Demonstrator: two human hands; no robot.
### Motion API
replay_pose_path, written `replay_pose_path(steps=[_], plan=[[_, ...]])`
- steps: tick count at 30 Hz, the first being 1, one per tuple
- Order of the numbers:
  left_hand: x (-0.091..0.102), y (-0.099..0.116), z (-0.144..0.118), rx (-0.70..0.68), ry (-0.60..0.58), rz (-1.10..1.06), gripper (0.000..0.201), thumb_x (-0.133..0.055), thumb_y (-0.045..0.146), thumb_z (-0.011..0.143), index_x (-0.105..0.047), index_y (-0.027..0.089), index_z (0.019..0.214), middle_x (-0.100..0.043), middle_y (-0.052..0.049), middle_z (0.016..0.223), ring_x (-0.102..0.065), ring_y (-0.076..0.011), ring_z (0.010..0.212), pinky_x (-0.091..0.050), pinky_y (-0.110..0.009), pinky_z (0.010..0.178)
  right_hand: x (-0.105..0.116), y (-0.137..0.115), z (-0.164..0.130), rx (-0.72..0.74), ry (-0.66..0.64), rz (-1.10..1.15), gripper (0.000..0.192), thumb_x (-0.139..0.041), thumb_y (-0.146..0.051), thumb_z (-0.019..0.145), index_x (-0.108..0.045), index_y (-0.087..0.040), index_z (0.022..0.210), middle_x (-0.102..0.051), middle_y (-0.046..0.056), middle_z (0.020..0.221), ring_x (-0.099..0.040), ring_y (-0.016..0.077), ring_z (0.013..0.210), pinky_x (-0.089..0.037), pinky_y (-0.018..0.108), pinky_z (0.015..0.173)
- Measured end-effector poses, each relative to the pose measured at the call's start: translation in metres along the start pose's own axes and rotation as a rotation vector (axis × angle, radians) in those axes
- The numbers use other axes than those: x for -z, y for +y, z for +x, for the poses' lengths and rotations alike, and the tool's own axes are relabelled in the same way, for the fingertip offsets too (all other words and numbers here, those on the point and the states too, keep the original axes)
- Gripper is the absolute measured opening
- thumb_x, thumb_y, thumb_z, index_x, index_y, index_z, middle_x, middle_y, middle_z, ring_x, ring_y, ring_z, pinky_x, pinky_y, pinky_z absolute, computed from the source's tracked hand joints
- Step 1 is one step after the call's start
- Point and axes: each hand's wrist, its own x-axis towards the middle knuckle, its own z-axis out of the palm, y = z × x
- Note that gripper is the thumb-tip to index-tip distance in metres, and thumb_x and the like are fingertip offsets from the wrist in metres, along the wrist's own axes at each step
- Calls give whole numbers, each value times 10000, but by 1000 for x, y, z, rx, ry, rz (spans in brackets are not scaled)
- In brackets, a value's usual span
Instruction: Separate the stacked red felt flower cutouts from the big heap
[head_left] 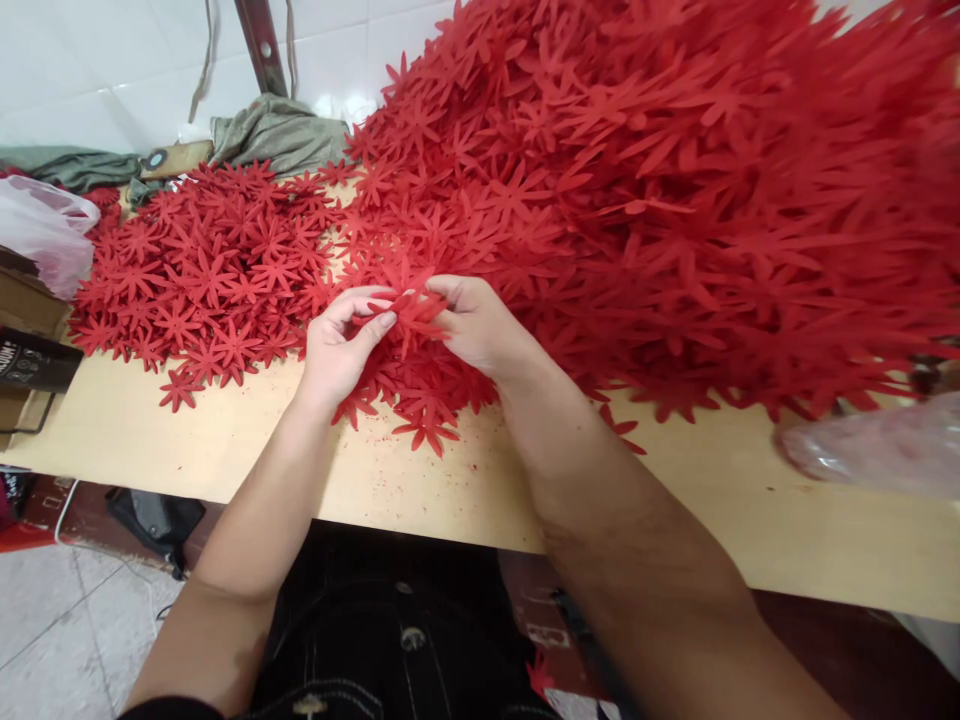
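Between my two hands is a red flower-shaped cutout (414, 318) with several narrow petals; whether it is one piece or a few stacked is hard to tell. My left hand (341, 345) pinches its left side between thumb and fingers. My right hand (474, 318) grips the right side, its fingertips partly hidden behind the petals. Both hands are just above the near edge of a big heap of the same red cutouts (600, 200), which rises to the right. A smaller, lower pile of red cutouts (202, 260) lies to the left of my hands.
A pale wooden table (420, 490) carries the piles. Clear plastic (885, 445) lies at right; a white plastic bag (52, 225) and cardboard box (30, 300) stand at left. Grey-green cloth (277, 135) lies against the tiled wall. One loose cutout (180, 388) rests near the front edge.
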Motion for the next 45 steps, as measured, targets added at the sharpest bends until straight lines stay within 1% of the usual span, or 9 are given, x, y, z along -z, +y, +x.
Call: replay_pose_path(steps=[7, 11, 17, 23, 26, 29, 32, 39, 45], plan=[[0, -6, 2, 136, 179, -146, 331, -797, 404, 527, -574, 174, 608, -606, 43, 652, -539, -58, 612, -446, -207, 650, 2, -3, -3, -10, -50, -22, 532, -624, -689, 588, -441, -191, 547, -355, -58, 496, -322, 55, 470, -285, 219, 438], [0, -7, 2, 204, 141, -257, 323, -773, 366, 583, -513, 174, 603, -554, 62, 603, -523, -44, 576, -432, -198, 624, 3, -6, -4, 23, 30, 10, 478, -678, -593, 633, -429, -194, 546, -340, -55, 508, -298, 52, 475, -289, 218, 454], [15, -7, 7, 179, 161, -334, 312, -748, 378, 630, -502, 186, 624, -578, 43, 641, -588, -74, 665, -473, -227, 688, 26, 3, 7, -6, 392, 247, 360, -695, -448, 661, -420, -217, 638, -414, -55, 580, -403, 60, 487, -339, 204, 447], [14, -3, 5, 208, 104, -348, 321, -804, 395, 541, -586, 200, 672, -609, 44, 653, -582, -68, 618, -488, -222, 659, 31, 0, 5, 216, 555, -113, 336, -747, -357, 628, -577, -249, 897, -578, 29, 1008, -549, 173, 1002, -479, 292, 777], [7, -4, 3, 228, 60, -321, 304, -815, 356, 527, -616, 202, 697, -621, 46, 690, -571, -59, 617, -480, -215, 659, 15, -9, -2, 259, 476, -214, 241, -692, -424, 694, -618, -237, 826, -589, 35, 1030, -512, 194, 1095, -463, 314, 838], [5, -7, 3, 191, 17, -259, 271, -805, 340, 547, -627, 196, 693, -632, 43, 719, -578, -59, 659, -471, -209, 686, 2, -12, -6, 172, 274, -135, 322, -594, -520, 757, -605, -210, 668, -578, 14, 748, -567, 145, 822, -463, 279, 700], [6, -8, 3, 155, -3, -188, 279, -800, 366, 549, -648, 193, 706, -651, 34, 734, -596, -73, 705, -474, -225, 748, -2, -7, -4, 83, 131, -40, 367, -674, -540, 666, -573, -194, 595, -506, -24, 592, -467, 83, 577, -401, 243, 549], [6, -6, 4, 41, -21, -117, 231, -744, 386, 641, -645, 186, 699, -703, -9, 931, -631, -143, 927, -429, -323, 944, 6, 5, 4, 102, 222, -77, 359, -697, -472, 674, -515, -182, 564, -410, -52, 495, -330, 45, 461, -258, 219, 436], [6, -4, 2, 58, -33, -151, 201, -740, 361, 654, -651, 190, 709, -708, -15, 976, -633, -170, 983, -417, -365, 976, 3, 11, 4, 113, 253, -157, 452, -639, -579, 669, -466, -181, 542, -439, -42, 499, -356, 55, 479, -289, 235, 469]])
